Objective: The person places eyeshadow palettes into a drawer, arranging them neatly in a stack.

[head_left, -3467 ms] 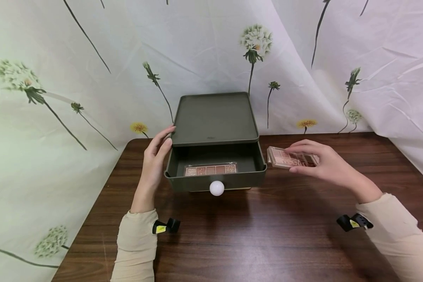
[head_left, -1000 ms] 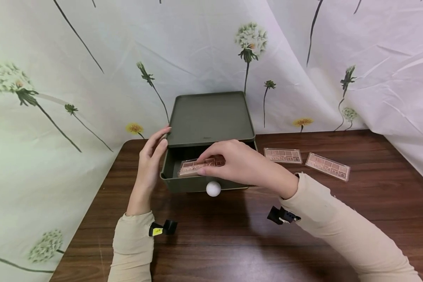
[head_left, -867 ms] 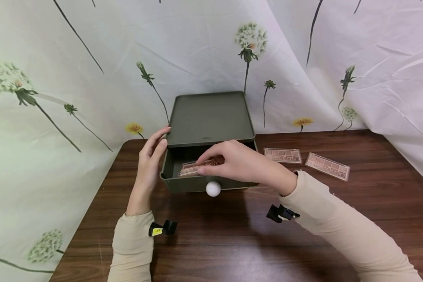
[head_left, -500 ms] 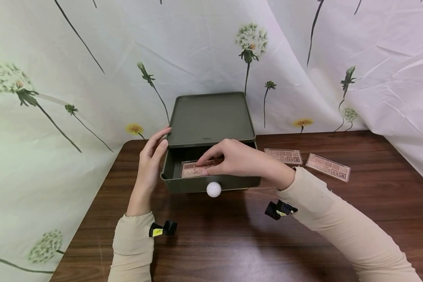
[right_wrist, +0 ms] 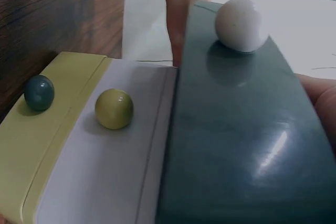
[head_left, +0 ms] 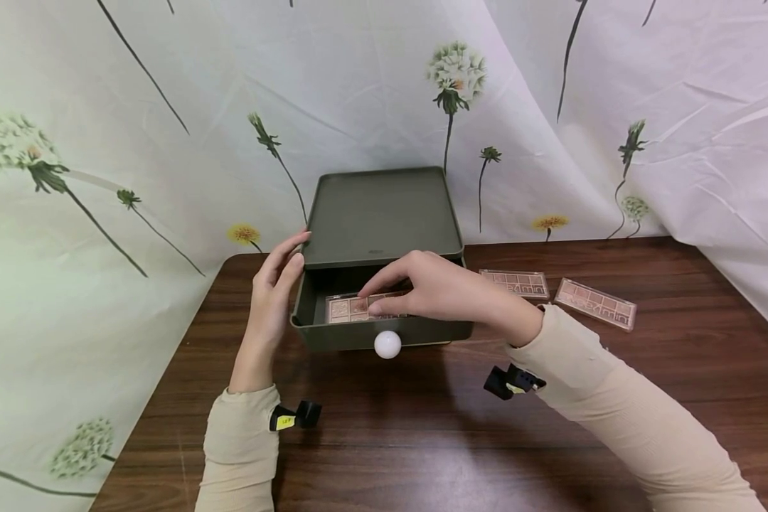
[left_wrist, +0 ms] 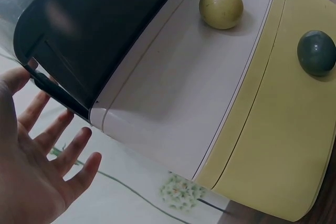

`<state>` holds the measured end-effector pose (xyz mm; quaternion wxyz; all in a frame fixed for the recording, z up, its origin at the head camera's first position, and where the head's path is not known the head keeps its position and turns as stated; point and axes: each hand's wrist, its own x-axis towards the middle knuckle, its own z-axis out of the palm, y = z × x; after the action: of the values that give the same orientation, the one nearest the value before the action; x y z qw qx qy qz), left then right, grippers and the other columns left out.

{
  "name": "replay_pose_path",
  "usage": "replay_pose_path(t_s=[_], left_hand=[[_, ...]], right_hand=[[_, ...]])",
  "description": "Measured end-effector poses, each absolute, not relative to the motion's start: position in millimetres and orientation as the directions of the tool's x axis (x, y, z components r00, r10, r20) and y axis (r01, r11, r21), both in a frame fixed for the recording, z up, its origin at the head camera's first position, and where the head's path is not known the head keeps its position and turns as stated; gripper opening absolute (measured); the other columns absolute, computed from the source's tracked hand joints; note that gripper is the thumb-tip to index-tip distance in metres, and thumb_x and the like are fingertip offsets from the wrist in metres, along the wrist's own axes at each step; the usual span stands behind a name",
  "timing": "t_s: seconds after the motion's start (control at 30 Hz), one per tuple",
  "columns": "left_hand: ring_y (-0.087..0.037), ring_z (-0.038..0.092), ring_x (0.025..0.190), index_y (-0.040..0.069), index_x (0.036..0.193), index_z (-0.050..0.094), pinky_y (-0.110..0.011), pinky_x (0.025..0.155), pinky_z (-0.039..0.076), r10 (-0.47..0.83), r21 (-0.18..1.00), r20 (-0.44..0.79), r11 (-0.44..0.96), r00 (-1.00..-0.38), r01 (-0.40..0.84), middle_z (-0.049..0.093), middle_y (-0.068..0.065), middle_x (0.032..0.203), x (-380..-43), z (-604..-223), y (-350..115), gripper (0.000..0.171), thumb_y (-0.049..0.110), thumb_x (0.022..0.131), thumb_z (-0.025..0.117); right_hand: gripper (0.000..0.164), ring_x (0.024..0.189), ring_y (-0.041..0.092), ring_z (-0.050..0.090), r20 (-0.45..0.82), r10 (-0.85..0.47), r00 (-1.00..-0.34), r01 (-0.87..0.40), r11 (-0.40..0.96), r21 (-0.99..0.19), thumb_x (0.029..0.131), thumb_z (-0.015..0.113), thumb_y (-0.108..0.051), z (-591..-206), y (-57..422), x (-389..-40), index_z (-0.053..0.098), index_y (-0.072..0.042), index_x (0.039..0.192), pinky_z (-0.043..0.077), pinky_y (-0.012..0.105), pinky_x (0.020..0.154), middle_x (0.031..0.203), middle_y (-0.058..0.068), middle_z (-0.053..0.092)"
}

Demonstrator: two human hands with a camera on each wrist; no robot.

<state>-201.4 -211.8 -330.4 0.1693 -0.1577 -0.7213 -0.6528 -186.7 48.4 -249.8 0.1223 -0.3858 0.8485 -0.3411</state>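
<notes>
The top drawer (head_left: pixel 333 336) of a dark green cabinet (head_left: pixel 384 213) is pulled out, with a white round knob (head_left: pixel 387 344) on its front. My right hand (head_left: pixel 444 288) reaches into the drawer and pinches a clear-lidded eyeshadow palette (head_left: pixel 340 308) between thumb and fingers; the palette's right part is hidden behind the hand. My left hand (head_left: pixel 270 302) rests against the cabinet's left side. In the left wrist view, the fingers of the left hand (left_wrist: pixel 47 150) are spread beside the dark drawer. The right wrist view shows mostly the drawer front (right_wrist: pixel 236 145).
Two more eyeshadow palettes, a near one (head_left: pixel 518 282) and a farther right one (head_left: pixel 596 304), lie on the brown wooden table (head_left: pixel 384 441). Below the drawer are a white drawer (left_wrist: pixel 173 66) and a yellow one (left_wrist: pixel 268 124), both shut. A flower-print cloth (head_left: pixel 371 92) hangs behind.
My right hand has carried the palette from the table's right side into the drawer. There it has lowered and shifted the palette slightly, so it lies flatter. My left hand stays at the cabinet's side.
</notes>
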Motion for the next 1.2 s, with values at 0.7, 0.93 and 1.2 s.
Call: replay_pose_path(t_s=[0.7,0.93,1.2], left_hand=[[-0.016,0.043,0.133,0.002,0.140,0.054,-0.030,0.108,0.032,0.010,0.883,0.462,0.079,-0.887,0.462,0.049,-0.004,0.147,-203.2,-332.1,-211.9,0.038,0.015,0.104,0.048],[-0.016,0.043,0.133,0.002,0.140,0.055,-0.030,0.107,0.032,0.011,0.883,0.463,0.075,-0.886,0.463,0.050,-0.002,0.146,-203.8,-331.4,-210.6,0.039,0.016,0.104,0.049],[-0.016,0.042,0.134,0.002,0.140,0.054,-0.033,0.109,0.031,0.013,0.889,0.453,0.072,-0.891,0.453,0.049,-0.002,0.147,-202.6,-331.3,-211.5,0.039,0.016,0.104,0.048]], right_hand=[[0.030,0.110,0.014,0.060,0.404,-0.648,-0.645,-0.681,0.248,-0.689,0.095,0.068,-0.009,-247.1,133.9,-165.1,0.070,-0.024,0.121,0.048,0.027,0.085,0.122,-0.009,0.066],[0.031,0.107,0.017,0.062,0.474,-0.553,-0.686,-0.687,0.276,-0.672,0.091,0.068,0.003,-259.6,169.8,-162.0,0.072,-0.013,0.118,0.050,0.023,0.086,0.116,-0.001,0.069],[0.029,0.107,0.011,0.063,0.419,-0.448,-0.790,-0.602,0.437,-0.668,0.093,0.068,-0.003,-286.4,208.2,-168.3,0.072,-0.015,0.120,0.050,0.019,0.077,0.117,0.003,0.069]])
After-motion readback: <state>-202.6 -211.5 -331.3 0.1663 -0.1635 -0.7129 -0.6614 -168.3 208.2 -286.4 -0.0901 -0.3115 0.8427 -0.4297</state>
